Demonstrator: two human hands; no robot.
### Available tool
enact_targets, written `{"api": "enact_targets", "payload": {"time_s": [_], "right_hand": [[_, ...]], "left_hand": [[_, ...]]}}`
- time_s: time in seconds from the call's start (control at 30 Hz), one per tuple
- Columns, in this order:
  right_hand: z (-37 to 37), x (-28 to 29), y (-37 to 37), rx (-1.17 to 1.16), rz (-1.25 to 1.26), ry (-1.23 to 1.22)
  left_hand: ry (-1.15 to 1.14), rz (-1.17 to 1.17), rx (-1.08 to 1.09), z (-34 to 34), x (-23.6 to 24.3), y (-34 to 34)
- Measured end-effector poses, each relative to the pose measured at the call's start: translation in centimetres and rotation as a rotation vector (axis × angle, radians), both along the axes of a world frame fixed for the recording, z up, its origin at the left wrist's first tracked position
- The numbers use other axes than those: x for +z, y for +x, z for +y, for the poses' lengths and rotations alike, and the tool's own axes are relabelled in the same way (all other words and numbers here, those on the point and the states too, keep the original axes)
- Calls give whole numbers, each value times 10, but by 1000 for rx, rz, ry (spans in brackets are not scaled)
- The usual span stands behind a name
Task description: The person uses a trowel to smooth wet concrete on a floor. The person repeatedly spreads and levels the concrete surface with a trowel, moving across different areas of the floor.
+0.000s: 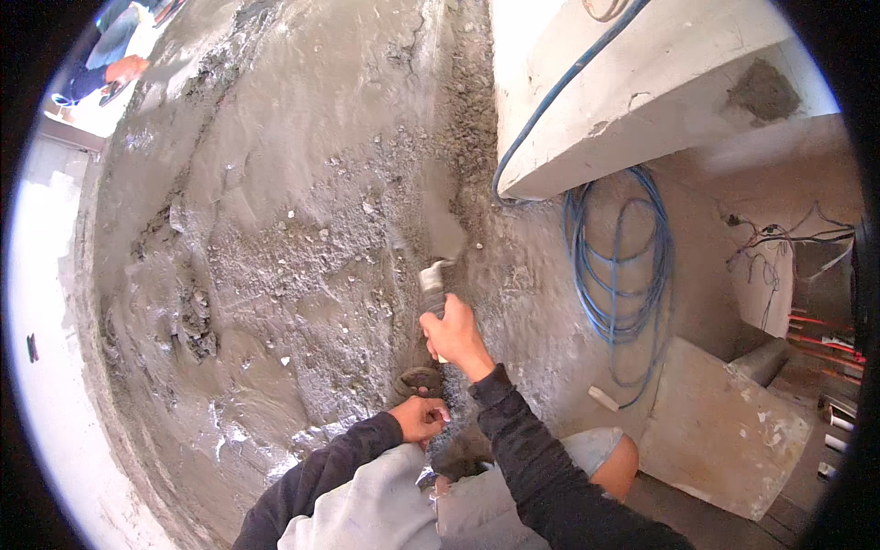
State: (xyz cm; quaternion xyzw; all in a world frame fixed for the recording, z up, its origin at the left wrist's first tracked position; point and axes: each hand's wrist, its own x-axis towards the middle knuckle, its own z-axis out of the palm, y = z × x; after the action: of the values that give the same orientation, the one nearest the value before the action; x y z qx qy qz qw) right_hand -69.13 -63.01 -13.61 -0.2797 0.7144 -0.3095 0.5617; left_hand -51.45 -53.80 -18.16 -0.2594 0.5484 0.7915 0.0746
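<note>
My right hand (449, 335) grips the handle of a trowel-like tool (434, 280), its far end blurred and pointing up the wet grey cement (302, 238) along a narrow strip beside rougher gravelly mix. Below it, my left hand (420, 417) has curled fingers close to my body, beside a dark muddy object (417, 379), possibly footwear; whatever it holds, if anything, is unclear. My bent bare knee (619, 463) shows at lower right.
A white concrete step (596, 110) borders the upper right, a blue hose (614, 302) coiled below it. Loose wires (779, 234), orange pipes (825, 348) and a stained board (720, 431) lie right. Another person's hand (126, 69) shows upper left, beside a pale ledge (55, 257).
</note>
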Motion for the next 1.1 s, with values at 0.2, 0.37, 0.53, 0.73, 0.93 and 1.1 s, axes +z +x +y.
{"api": "enact_targets", "payload": {"time_s": [0.2, 0.37, 0.53, 0.73, 0.93, 1.1], "right_hand": [[11, -5, -7, -239, -219, 182], [28, 39, -18, -123, -335, 217], [13, -13, -27, -335, -187, 117], [34, 48, 28, 107, 29, 50], [29, -21, 29, -119, 287, 4], [53, 12, 77, 263, 388, -45]], "left_hand": [[-74, 40, 2, 4, -7, -3], [-25, 41, 16, 2, -1, 3], [-35, 65, -9, 5, -9, -10], [8, -1, 57, 11, -11, 3], [3, -26, -15, 1, 1, -7], [-628, 227, 169, 31, -32, 9]]}}
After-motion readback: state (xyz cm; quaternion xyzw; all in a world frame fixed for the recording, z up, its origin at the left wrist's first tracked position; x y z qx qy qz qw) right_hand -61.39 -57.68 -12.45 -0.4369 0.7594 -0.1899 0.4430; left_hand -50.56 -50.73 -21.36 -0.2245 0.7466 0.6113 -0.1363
